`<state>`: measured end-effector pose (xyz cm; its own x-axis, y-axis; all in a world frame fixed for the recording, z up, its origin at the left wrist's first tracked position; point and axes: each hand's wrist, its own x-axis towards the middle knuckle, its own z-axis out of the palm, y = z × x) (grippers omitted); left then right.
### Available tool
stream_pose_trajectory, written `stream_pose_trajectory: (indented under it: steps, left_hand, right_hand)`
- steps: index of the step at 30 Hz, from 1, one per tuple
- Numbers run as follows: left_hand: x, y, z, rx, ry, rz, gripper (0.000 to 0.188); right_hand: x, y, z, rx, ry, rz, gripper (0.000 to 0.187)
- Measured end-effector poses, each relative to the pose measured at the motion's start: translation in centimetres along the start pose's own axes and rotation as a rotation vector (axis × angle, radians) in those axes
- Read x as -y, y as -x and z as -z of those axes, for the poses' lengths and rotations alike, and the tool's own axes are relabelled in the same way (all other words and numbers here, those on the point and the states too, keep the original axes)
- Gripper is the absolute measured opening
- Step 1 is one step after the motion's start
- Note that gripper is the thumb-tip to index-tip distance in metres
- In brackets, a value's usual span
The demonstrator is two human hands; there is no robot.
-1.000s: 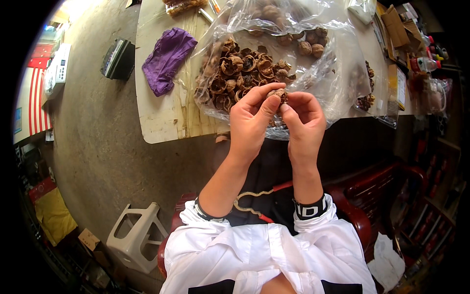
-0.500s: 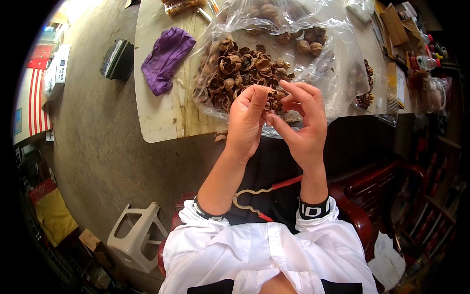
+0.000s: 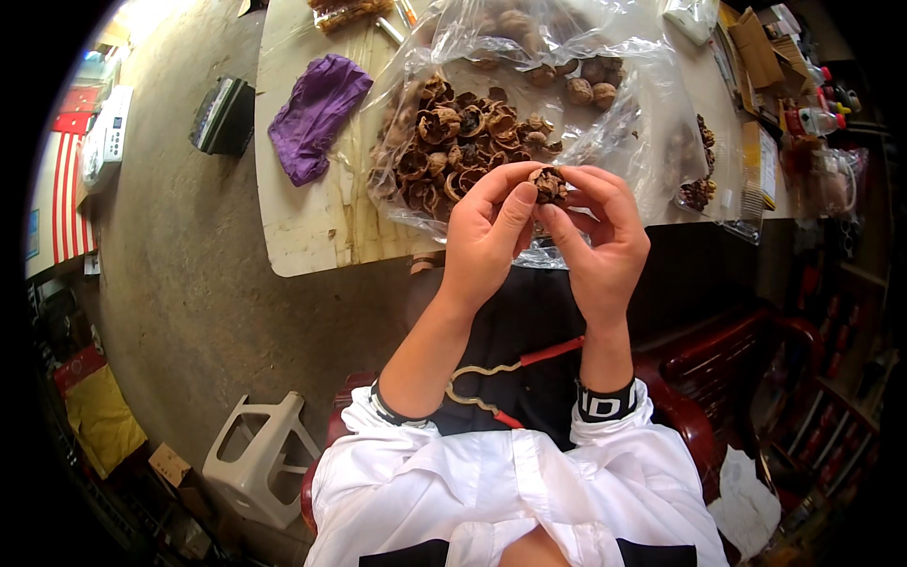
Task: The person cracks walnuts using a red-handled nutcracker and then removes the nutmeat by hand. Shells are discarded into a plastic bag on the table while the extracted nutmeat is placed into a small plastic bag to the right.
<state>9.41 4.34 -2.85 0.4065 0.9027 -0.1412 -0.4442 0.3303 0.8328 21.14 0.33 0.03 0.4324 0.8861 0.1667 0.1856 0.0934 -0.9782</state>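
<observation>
Spanning the foreground at 6 o'clock, clock positions being read about the walnut, is the person's white shirt (image 3: 453, 482), its sleeves pushed back to dark cuffs. A dark red chair (image 3: 694, 416) shows near 5 o'clock; a pale stool (image 3: 283, 416) stands on the floor (image 3: 189, 312) between 7 and 8. Pliers (image 3: 553, 351) with red handles and a curved metal head lie over the dark lap at 6 o'clock.

Beyond the lap, the left hand (image 3: 484, 231) and right hand (image 3: 607, 241) meet above the near edge of the worktop (image 3: 307, 241). The walnut (image 3: 549, 186), brown and jagged, is held between them: the left fingers pinch it from 9 o'clock, and the right fingers, narrowly parted, close on it from 3.

Farther out, a clear plastic bag (image 3: 619, 151) spreads over the worktop. Broken shells (image 3: 463, 142) are heaped in it at 10 o'clock, and whole nuts (image 3: 590, 87) cluster near 1. A purple cloth (image 3: 316, 118) lies crumpled between 9 and 10, left of the bag. Small brown pieces (image 3: 701, 180) lie at 3 o'clock, with bottles (image 3: 817, 121) farther off between 2 and 3.
</observation>
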Motion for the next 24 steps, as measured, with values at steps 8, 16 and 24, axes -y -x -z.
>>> stream_pose_trajectory:
  steps: [8,16,24]
  left_hand:
    - [0.3,0.3,-0.1,-0.076,-0.439,-0.144,0.028]
    - [0.0,0.3,-0.9,-0.06,-0.639,-0.348,0.026]
    - [-0.4,0.5,-0.9,-0.041,-0.607,-0.21,0.03]
  right_hand:
    - [0.0,-0.2,1.0,0.074,0.194,0.194,0.035]
    - [0.7,0.1,0.7,0.042,0.146,0.105,0.035]
    - [0.9,-0.2,0.9,0.049,0.155,0.069,0.029]
